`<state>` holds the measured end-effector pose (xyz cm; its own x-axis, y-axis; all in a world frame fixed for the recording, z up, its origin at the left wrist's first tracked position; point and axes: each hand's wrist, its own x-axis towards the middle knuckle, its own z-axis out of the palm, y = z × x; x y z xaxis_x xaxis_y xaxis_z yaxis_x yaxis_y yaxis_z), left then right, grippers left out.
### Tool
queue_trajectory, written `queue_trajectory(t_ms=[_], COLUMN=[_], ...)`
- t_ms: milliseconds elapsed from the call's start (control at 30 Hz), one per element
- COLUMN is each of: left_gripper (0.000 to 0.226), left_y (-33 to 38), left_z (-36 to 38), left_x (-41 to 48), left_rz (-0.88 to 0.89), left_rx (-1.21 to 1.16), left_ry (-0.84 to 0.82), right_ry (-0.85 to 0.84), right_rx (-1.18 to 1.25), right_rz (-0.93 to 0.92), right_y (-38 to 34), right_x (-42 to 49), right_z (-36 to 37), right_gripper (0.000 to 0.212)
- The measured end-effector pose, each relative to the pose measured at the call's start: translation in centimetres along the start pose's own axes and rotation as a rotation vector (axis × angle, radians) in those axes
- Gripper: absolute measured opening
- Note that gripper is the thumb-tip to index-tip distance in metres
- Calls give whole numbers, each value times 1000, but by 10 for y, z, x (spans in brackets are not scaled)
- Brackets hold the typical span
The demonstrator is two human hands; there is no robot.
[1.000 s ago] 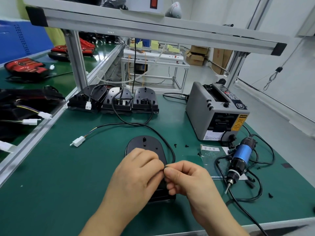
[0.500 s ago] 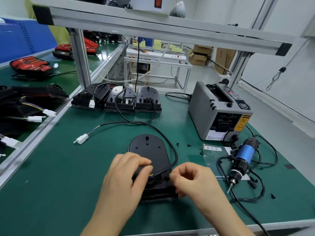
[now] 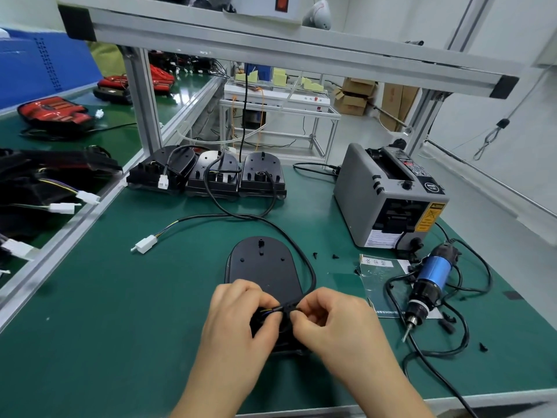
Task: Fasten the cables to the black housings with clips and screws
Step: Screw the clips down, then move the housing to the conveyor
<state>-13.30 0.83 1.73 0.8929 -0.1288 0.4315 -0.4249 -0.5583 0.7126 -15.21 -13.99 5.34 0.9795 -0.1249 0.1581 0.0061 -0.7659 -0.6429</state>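
A black housing [image 3: 262,267] lies flat on the green mat in front of me. Its black cable [image 3: 304,260] loops from the near end round the right side and away to a white connector [image 3: 146,244]. My left hand [image 3: 241,315] and my right hand [image 3: 328,315] meet over the housing's near end. Both pinch the cable where its coloured wires come out. A small black clip seems to sit on the cable at my right fingertips. The housing's near end is hidden under my hands.
Three more black housings [image 3: 208,173] stand in a row at the back. A grey tape dispenser [image 3: 388,197] sits at the right. A blue electric screwdriver [image 3: 428,282] lies beside it on a plastic bag [image 3: 382,279]. Loose black clips [image 3: 334,256] dot the mat.
My hands dropped from above the housing onto its near end. My right hand moved in to the left hand, and both now pinch the cable there.
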Motion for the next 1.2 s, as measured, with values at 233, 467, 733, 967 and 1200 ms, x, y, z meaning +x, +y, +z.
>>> queue_trajectory(t_ms=[233,467,733,967,1200], left_gripper=[18,1,2,2,3], left_y=[-3,-3,-3,-3,-3], left_z=[3,5,5,0,-2], left_x=[0,0,1,0,1], left_rz=[8,8,13,13,27], left_rx=[-18,-47,-57,-104,-131], left_ry=[25,46,52,16,-6], right_ry=[26,10,50,47,93], right_rx=[-112,-172,-161,-113,-119], right_rz=[-33,-46,-96,-177,-338], right_y=[-4,-6,-2,6,13], right_x=[-1,-1,0,5,19], right_z=[-1,-2,3,7,-2], right_gripper=[20,21,17,14,33])
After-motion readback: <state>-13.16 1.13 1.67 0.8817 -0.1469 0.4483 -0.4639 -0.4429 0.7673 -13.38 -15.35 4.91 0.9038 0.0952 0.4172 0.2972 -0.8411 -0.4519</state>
